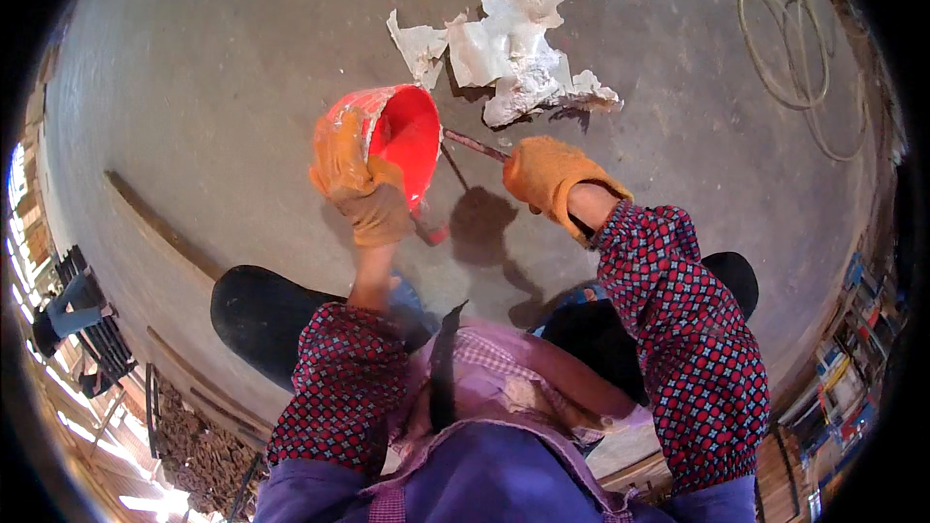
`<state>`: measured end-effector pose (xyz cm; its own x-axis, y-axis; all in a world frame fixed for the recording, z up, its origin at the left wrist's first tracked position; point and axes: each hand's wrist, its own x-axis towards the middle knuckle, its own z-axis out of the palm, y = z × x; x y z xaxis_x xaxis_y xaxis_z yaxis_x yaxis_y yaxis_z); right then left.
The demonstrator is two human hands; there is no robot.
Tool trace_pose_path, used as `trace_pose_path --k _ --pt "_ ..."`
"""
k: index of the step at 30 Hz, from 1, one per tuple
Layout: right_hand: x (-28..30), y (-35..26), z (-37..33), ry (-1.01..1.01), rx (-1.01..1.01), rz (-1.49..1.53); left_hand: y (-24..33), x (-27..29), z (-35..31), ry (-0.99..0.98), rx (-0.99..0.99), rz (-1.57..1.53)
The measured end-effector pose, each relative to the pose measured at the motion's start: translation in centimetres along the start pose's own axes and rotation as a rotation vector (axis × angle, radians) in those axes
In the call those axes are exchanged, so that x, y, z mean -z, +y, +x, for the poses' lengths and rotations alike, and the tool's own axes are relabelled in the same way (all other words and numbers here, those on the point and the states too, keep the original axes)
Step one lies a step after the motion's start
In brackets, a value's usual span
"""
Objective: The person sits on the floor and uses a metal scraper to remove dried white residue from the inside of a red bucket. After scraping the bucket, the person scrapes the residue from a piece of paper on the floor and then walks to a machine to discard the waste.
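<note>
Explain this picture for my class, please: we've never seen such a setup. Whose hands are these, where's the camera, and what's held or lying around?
No machine here, just a person wearing orange gloves. A wide fisheye camera on that person's head looks down, so straight edges bend. The left grip holds a tilted red container; the right grip holds a thin rod, its far end near the container's opening. On the grey floor lie torn whitish pieces and, at upper right, a looped hose or cable.

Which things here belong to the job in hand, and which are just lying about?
Job in hand:
red bucket, in the left hand
stick, in the right hand
white scraps, probably: just beyond the hands

Lying about:
coiled hose
wooden strip
</note>
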<state>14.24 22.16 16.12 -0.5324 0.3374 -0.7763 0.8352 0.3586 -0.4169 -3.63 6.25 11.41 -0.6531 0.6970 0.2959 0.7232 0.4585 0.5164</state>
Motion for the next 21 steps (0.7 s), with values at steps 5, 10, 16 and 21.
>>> trace_pose_path --k 5,10,16,21 --pt "0.2 -0.5 -0.6 -0.093 -0.105 0.025 -0.7 -0.4 -0.8 -0.008 0.043 0.009" --pt "-0.1 0.0 0.1 -0.094 -0.1 0.029 -1.2 -1.5 -1.0 -0.016 0.085 0.001" --pt "0.9 -2.4 -0.8 -0.15 -0.178 0.134 -2.6 -0.8 -2.4 -0.048 0.15 0.065" --pt "0.9 -2.3 -1.1 -0.139 -0.231 0.144 3.0 1.1 1.5 0.014 0.018 0.16"
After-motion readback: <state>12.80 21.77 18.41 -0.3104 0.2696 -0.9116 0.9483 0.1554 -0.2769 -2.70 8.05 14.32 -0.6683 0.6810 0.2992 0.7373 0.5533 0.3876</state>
